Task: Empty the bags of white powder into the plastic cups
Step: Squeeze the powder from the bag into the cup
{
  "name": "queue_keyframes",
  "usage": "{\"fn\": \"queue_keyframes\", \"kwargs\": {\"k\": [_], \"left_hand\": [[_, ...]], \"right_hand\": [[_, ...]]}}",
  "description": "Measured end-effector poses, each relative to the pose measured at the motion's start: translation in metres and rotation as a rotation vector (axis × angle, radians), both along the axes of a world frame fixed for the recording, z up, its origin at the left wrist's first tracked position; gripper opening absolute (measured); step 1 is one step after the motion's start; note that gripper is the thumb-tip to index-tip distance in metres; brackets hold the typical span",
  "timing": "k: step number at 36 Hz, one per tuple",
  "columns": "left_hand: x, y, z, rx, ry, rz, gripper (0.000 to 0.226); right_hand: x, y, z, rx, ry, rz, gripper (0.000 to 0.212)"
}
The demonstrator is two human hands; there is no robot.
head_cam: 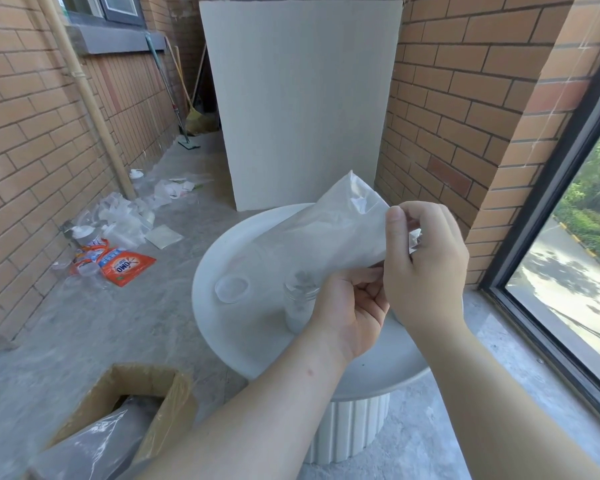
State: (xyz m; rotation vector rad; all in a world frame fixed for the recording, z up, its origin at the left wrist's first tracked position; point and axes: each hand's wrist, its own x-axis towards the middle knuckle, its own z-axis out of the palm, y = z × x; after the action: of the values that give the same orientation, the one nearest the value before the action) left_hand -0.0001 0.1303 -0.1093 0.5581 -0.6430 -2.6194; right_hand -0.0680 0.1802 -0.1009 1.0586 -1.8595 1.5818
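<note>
A clear plastic bag [333,233] dusted with white powder is held tilted above the round white table [236,341]. My left hand [352,311] grips its lower edge from underneath. My right hand [426,261] pinches the bag's right edge near the top. Directly below the bag's low end stands a clear plastic cup [297,306] partly filled with white powder, partly hidden by my left hand. A second clear cup [232,288] sits to its left on the table; I cannot tell whether it holds powder.
An open cardboard box [132,407] with a plastic bag inside stands at the lower left. Empty bags, containers and an orange detergent pack [125,266] litter the floor along the left brick wall. A white panel [302,98] stands behind the table; a window frame [548,271] runs along the right.
</note>
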Motion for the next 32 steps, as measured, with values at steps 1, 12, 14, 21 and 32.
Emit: {"fn": "queue_keyframes", "kwargs": {"k": [1,12,14,21,32], "left_hand": [[0.0,0.0,0.0,-0.004,0.002,-0.002,0.04],[-0.002,-0.003,-0.005,-0.004,0.012,-0.015,0.031],[-0.003,-0.004,-0.006,0.003,0.018,-0.016,0.031],[-0.007,-0.006,-0.01,0.009,0.022,-0.01,0.035],[-0.01,-0.012,-0.015,-0.037,0.061,-0.042,0.031]], "right_hand": [[0.0,0.0,0.0,0.007,-0.001,0.005,0.014],[-0.001,0.0,0.001,0.001,0.002,0.0,0.013],[-0.001,-0.001,0.0,0.018,-0.013,0.011,0.013],[-0.001,0.0,-0.001,0.034,-0.075,0.034,0.009],[-0.004,0.012,-0.021,0.105,-0.19,0.065,0.029]]}}
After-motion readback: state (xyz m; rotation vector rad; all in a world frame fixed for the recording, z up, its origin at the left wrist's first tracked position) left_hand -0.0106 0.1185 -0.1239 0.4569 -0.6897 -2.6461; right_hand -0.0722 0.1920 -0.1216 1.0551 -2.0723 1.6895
